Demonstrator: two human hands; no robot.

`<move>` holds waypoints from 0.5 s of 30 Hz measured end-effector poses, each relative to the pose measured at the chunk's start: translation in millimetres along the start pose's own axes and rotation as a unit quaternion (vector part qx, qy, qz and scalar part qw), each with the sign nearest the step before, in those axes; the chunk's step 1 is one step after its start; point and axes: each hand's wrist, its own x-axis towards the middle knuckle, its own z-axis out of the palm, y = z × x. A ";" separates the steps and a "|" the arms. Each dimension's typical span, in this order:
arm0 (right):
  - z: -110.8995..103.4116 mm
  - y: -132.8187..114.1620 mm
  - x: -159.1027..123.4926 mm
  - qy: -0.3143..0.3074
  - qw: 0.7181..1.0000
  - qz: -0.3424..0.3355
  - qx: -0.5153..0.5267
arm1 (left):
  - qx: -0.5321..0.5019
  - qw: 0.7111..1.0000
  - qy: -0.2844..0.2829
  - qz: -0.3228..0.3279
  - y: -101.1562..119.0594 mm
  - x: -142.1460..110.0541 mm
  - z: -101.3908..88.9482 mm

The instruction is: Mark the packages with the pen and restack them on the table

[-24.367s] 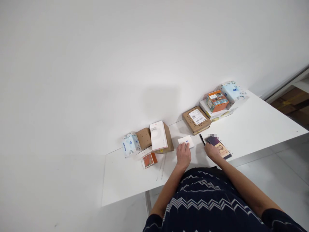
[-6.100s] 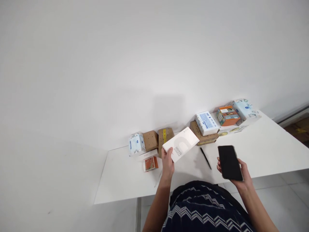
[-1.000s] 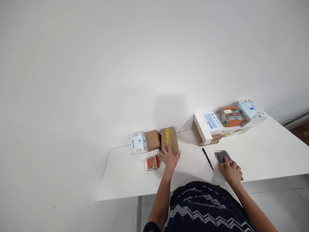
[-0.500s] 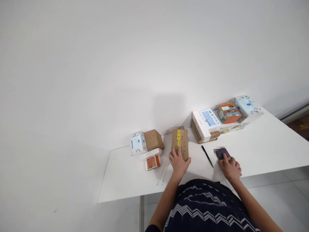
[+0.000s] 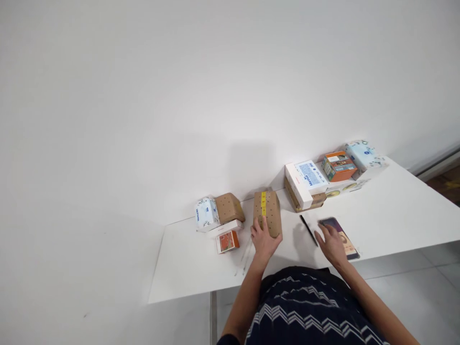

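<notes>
A brown cardboard box (image 5: 276, 218) with small dark dots and a yellow printed strip (image 5: 263, 203) stands in front of me. My left hand (image 5: 265, 243) grips its near end, thumb at the right corner and fingers over the top and left edge. Partly over a dark phone or tablet (image 5: 349, 244) with a lit picture is my right hand (image 5: 331, 243), its fingers loosely apart and holding nothing visible. Just left of that hand lies a black pen (image 5: 308, 230).
At left on the white table (image 5: 187, 273) are a tissue pack (image 5: 206, 214), another cardboard box (image 5: 229, 208) and a small orange box (image 5: 227, 242). Thin clear sticks (image 5: 245, 258) lie nearby. Along the wall at right stand a white-blue box (image 5: 312, 175), an orange box (image 5: 339, 167) and another tissue pack (image 5: 365, 155).
My right hand has shifted left on the device, whose screen now shows a lit picture. The cardboard box under my left hand has turned and tilted slightly.
</notes>
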 end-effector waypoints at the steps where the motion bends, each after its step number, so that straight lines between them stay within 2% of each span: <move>1: -0.8 -6.3 -0.1 -0.032 0.999 -0.010 0.039 | -0.026 1.000 0.004 -0.011 -4.4 2.6 -7.0; 3: -2.1 -19.6 -1.0 -0.098 0.988 -0.006 0.120 | -0.096 0.995 0.013 -0.032 -15.8 9.7 -26.0; 5: -3.1 -32.5 -1.9 -0.136 0.972 0.028 0.190 | -0.198 0.979 0.015 -0.036 -29.1 17.5 -48.3; 7: -4.5 -43.8 -1.8 -0.146 0.953 0.085 0.251 | -0.308 0.951 -0.012 -0.033 -42.0 23.7 -68.5; 9: -7.7 -53.2 -0.7 -0.162 0.920 0.160 0.319 | -0.396 0.916 -0.045 -0.049 -52.8 26.6 -82.4; 12: -16.0 -64.7 1.8 -0.187 0.848 0.248 0.429 | -0.494 0.861 -0.098 -0.070 -63.0 25.7 -89.4; 15: -24.1 -71.9 3.9 -0.186 0.810 0.239 0.502 | -0.541 0.825 -0.129 -0.102 -66.9 23.2 -87.1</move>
